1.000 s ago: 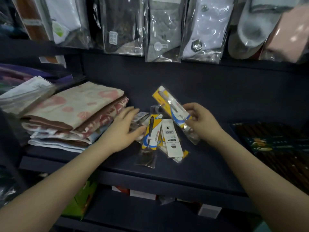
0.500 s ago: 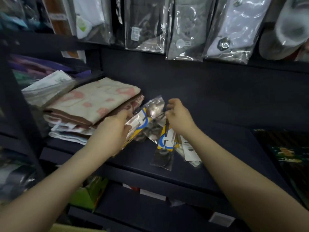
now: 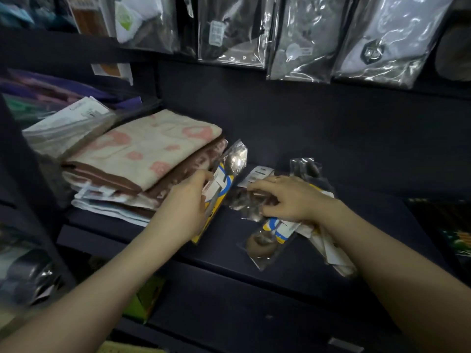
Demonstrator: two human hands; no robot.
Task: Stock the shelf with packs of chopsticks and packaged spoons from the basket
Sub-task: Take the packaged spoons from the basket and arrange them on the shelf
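Towels (image 3: 142, 159): folded stack at the shelf's (image 3: 229, 240) left end
Left hand (image 3: 184, 207): fingers curled, gripping a spoon pack (image 3: 224, 174) tight against the towels
Right hand (image 3: 288, 200): fingers curled down over the loose spoon packs (image 3: 270, 240) mid-shelf, near the front edge

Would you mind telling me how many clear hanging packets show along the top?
4 clear enough to count: white-contents packet at left, dark packet centre, grey packet beside it, white badge packet at right. More at both edges are cut off.
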